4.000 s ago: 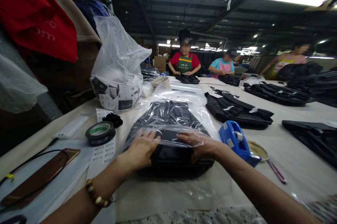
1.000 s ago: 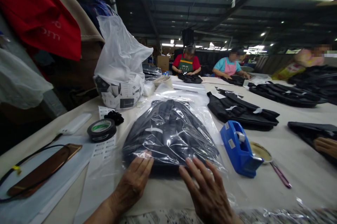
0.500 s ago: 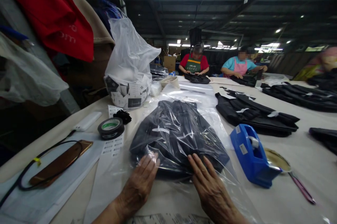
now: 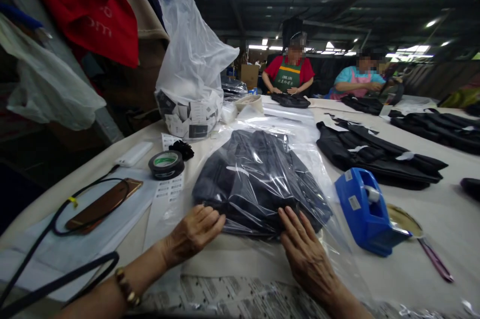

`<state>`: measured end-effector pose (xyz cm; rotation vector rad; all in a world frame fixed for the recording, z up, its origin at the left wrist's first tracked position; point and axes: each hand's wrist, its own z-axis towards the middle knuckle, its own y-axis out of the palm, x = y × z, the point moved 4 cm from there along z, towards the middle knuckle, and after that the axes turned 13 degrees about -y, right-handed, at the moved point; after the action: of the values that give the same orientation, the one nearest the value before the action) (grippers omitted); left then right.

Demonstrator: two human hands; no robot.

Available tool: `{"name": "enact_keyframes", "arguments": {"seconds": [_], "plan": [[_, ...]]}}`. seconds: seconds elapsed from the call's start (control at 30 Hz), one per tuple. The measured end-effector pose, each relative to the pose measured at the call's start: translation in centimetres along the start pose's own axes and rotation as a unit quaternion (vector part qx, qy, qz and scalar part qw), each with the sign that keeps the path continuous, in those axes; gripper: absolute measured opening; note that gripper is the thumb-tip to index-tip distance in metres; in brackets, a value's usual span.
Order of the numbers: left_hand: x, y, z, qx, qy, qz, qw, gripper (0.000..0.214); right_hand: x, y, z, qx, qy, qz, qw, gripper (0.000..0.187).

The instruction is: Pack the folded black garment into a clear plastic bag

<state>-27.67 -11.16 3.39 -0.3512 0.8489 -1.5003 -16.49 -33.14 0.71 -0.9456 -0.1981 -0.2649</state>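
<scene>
A folded dark garment (image 4: 258, 179) lies inside a clear plastic bag (image 4: 300, 139) on the cream table (image 4: 405, 269) in front of me. My left hand (image 4: 193, 231) rests at the garment's near left edge, fingers curled against the bag. My right hand (image 4: 305, 251) lies flat on the bag at the near right edge, fingers stretched out. Neither hand lifts anything.
A blue tape dispenser (image 4: 362, 211) stands to the right. To the left are a green-cored tape roll (image 4: 165, 164), label sheets (image 4: 168, 190), a phone with a black cable (image 4: 103, 204) and a white bag of tags (image 4: 191, 84). Black garments (image 4: 378, 156) lie farther off; two people work at the far end.
The garment has gone fully into the bag and both hands have come back to its near edge. My left fingers have curled. The view has dropped and shifted left.
</scene>
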Motion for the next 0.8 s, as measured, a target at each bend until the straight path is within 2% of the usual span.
{"name": "enact_keyframes", "arguments": {"seconds": [0.07, 0.17, 0.33, 0.43, 0.53, 0.63, 0.73, 0.8], "plan": [[-1.3, 0.5, -0.5, -0.02, 0.044, -0.028, 0.998, 0.019, -0.1, -0.3, -0.5, -0.002, -0.021, 0.003, 1.0, 0.029], [-2.3, 0.7, -1.4, -0.054, 0.05, -0.031, 0.997, 0.021, -0.1, -0.4, -1.7, 0.003, -0.04, -0.015, 0.999, 0.027], [-1.9, 0.9, -1.9, -0.053, 0.057, -0.021, 0.997, 0.023, 0.4, -0.4, -3.6, -0.004, -0.009, -0.052, 0.999, 0.029], [-1.8, 1.5, -1.9, -0.065, 0.048, -0.013, 0.997, 0.026, -0.2, -1.2, -4.2, -0.009, -0.006, -0.027, 1.0, 0.029], [-1.8, 1.8, -1.9, -0.083, 0.035, -0.011, 0.996, 0.026, -1.5, -1.5, -4.1, -0.04, -0.002, 0.025, 0.999, 0.024], [-1.9, 1.8, -1.8, -0.088, 0.02, -0.021, 0.996, 0.026, -2.8, -0.6, -3.2, -0.063, -0.011, 0.038, 0.997, 0.031], [-2.0, 1.9, -1.6, -0.089, 0.013, -0.022, 0.996, 0.026, -3.6, 1.6, -1.3, -0.063, -0.006, 0.017, 0.998, 0.039], [-2.1, 2.0, -1.5, -0.089, 0.008, -0.019, 0.996, 0.025, -4.2, 3.3, 0.4, -0.064, 0.0, 0.016, 0.998, 0.037]]}}
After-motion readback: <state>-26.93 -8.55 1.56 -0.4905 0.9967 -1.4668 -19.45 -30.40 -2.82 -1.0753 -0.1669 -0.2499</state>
